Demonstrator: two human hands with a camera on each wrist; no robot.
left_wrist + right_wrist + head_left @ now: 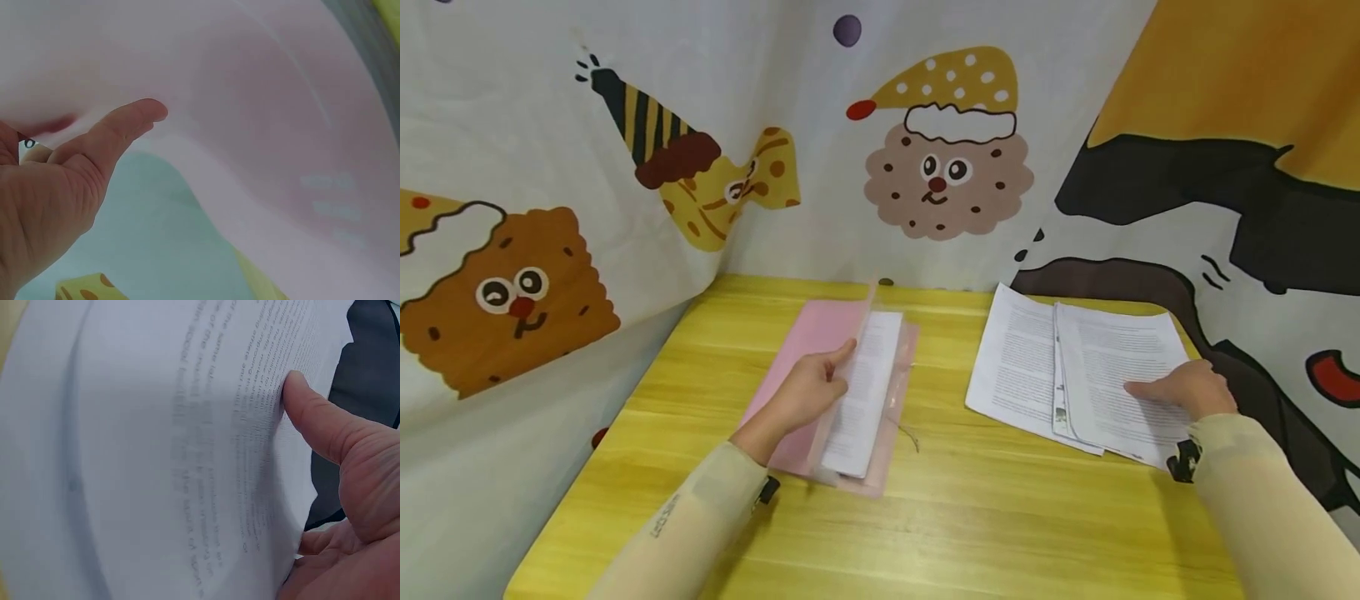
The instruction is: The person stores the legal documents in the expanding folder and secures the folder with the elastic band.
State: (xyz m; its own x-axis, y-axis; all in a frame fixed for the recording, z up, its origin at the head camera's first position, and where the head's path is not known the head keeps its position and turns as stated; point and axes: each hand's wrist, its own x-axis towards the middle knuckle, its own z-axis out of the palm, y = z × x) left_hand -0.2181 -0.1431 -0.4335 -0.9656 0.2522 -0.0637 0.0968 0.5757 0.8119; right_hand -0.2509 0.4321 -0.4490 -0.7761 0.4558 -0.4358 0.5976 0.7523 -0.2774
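A pink plastic folder stands partly open on the table, with white printed sheets inside it. My left hand pinches the folder's raised cover; in the left wrist view the thumb lies along the pink plastic and the other fingers are mostly hidden behind it. Over on the right, my right hand grips the right edge of a printed paper stack. Its thumb presses on the top sheet, while the fingers go underneath. More printed paper lies fanned out to the left of that stack.
The yellow wood-grain table carries both the folder and the papers. A curtain with cartoon biscuits hangs right behind the table's back edge. A thin dark cord sticks out by the folder's right side.
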